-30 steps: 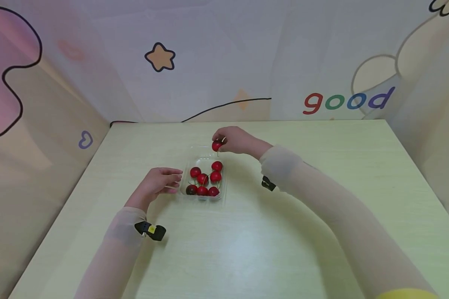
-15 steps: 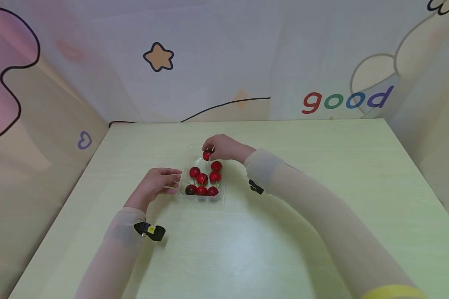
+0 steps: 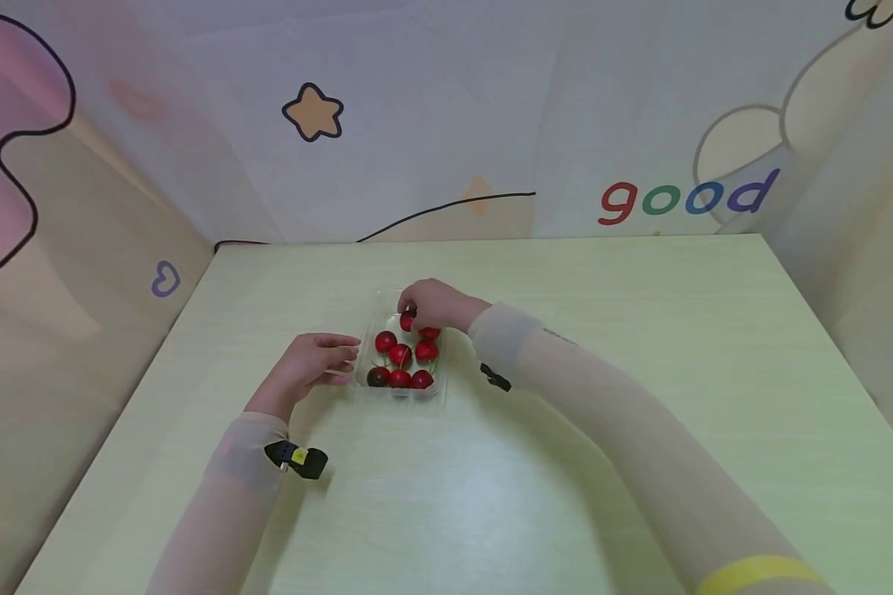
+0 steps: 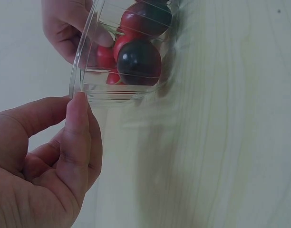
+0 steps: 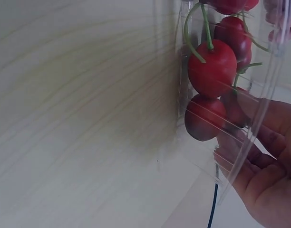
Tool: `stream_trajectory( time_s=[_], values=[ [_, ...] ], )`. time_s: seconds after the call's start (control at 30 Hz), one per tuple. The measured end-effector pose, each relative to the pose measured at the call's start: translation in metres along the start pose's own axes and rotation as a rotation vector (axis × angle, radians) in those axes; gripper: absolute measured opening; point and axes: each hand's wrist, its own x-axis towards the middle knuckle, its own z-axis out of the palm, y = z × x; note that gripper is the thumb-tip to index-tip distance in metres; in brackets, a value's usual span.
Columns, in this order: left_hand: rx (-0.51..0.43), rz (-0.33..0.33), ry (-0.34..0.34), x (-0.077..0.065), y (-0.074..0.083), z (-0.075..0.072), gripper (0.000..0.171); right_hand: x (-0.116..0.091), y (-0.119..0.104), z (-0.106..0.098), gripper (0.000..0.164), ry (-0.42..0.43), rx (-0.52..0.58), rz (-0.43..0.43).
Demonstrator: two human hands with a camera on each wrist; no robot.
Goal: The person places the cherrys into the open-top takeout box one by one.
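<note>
A clear plastic box [image 3: 402, 392] holding several red cherries [image 3: 400, 356], some with green stems, sits on the table. At its left rim is my left hand [image 3: 312, 364]; the left wrist view shows the thumb and fingertips of that hand [image 4: 64, 147] pinching the box's edge [image 4: 121, 97]. My right hand [image 3: 441, 304] reaches over the far end of the box, its fingers round a red cherry [image 3: 408, 321]. Through the clear wall in the right wrist view, the right hand [image 5: 274, 161] is inside, close beside other cherries [image 5: 212, 69]. Its fingertips partly hide the held cherry.
The pale wood-grain table [image 3: 536, 463] stretches around the box. Behind it hangs a printed cloth backdrop [image 3: 446, 107] with a star and the word "good". Each wrist wears a small black camera, such as the left-wrist camera [image 3: 298, 459].
My right hand has moved left and down with the cherry, from above the box's far right corner to inside its far end. The left hand stays at the left rim.
</note>
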Motion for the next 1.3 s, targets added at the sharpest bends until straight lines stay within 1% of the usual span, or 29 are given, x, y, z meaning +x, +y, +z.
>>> stream_trajectory(
  time_s=[0.13,0.47,0.73,0.97,1.17,1.3],
  values=[
    [0.003,0.005,-0.004,-0.001,0.001,-0.001,0.042,0.002,-0.001,0.001,0.039,-0.011,0.005,0.002],
    [-0.010,0.005,-0.003,-0.002,0.003,-0.001,0.042,0.005,-0.003,0.005,0.038,-0.037,-0.027,0.009],
    [-0.015,0.007,0.001,-0.001,0.003,0.000,0.042,0.007,-0.003,0.007,0.038,-0.053,-0.068,-0.020],
    [-0.023,0.017,-0.003,-0.001,0.002,0.000,0.042,0.006,-0.003,0.007,0.039,-0.061,-0.057,-0.036],
    [-0.027,0.015,0.000,-0.001,0.002,0.000,0.042,0.007,-0.003,0.008,0.042,-0.099,-0.059,-0.066],
    [-0.027,0.020,-0.001,-0.003,0.000,0.000,0.042,0.008,-0.001,0.011,0.039,-0.122,-0.088,-0.098]
  ],
)
